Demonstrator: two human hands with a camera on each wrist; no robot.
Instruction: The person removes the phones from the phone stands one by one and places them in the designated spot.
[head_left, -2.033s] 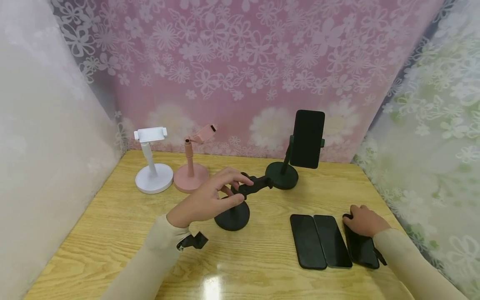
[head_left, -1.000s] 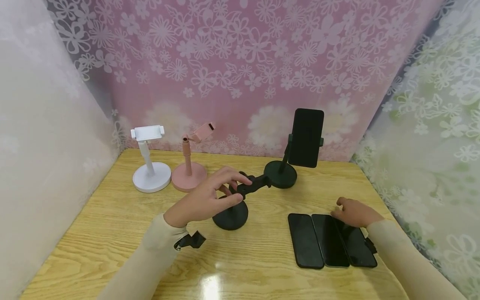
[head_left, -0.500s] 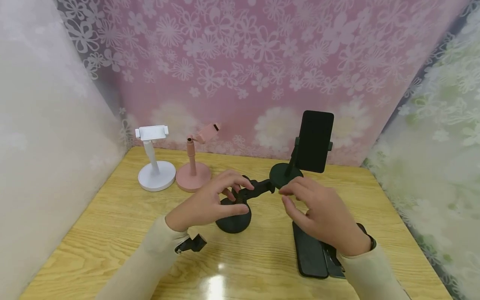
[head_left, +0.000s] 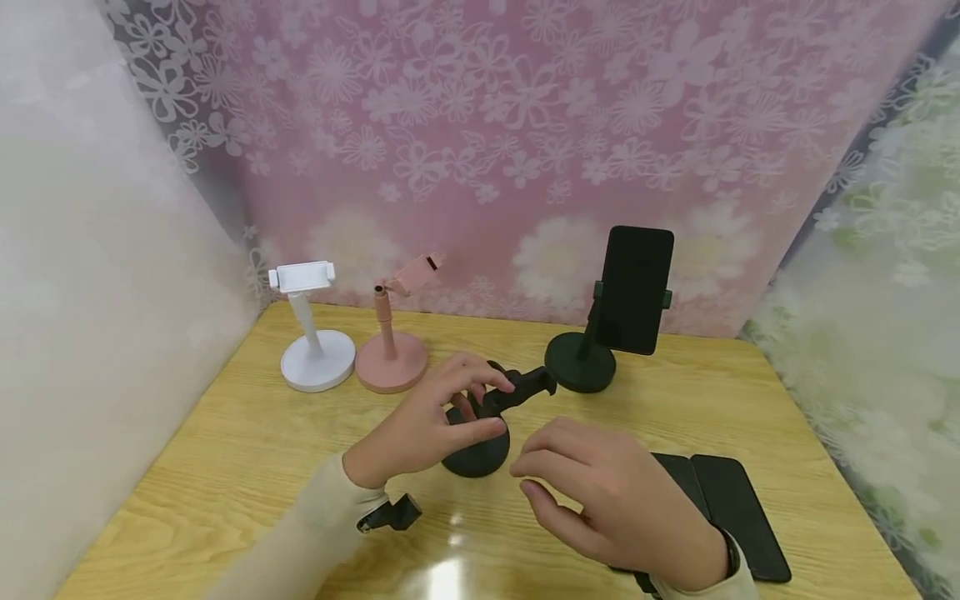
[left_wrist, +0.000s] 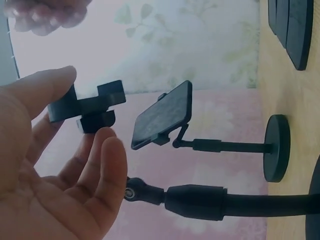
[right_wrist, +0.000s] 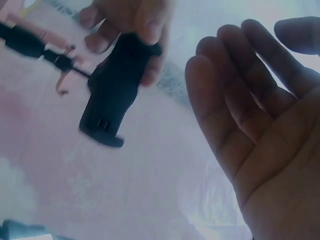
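Note:
My left hand (head_left: pixel 423 421) grips one end of the holder clamp on a black phone stand (head_left: pixel 480 454), between thumb and fingers. In the left wrist view the black clamp (left_wrist: pixel 95 107) lies at the thumb, its stem running right. My right hand (head_left: pixel 615 492) is in the air right of this stand, fingers loosely bent and holding nothing. The right wrist view shows its palm (right_wrist: pixel 285 150) apart from the clamp (right_wrist: pixel 117 85). Below and behind the right hand lie black phones (head_left: pixel 738 508) side by side, partly hidden by it.
A dark green stand (head_left: pixel 581 362) at the back bears an upright black phone (head_left: pixel 636 290). A white phone stand (head_left: pixel 318 362) and a pink phone stand (head_left: pixel 390 362) are at the back left. Floral cloth (head_left: pixel 465 125) walls the wooden table (head_left: pixel 225 500).
My right hand first slid the rightmost phone left against the others, then let go. It has since moved left and nearer, beside the black stand. The left hand keeps its hold on the clamp.

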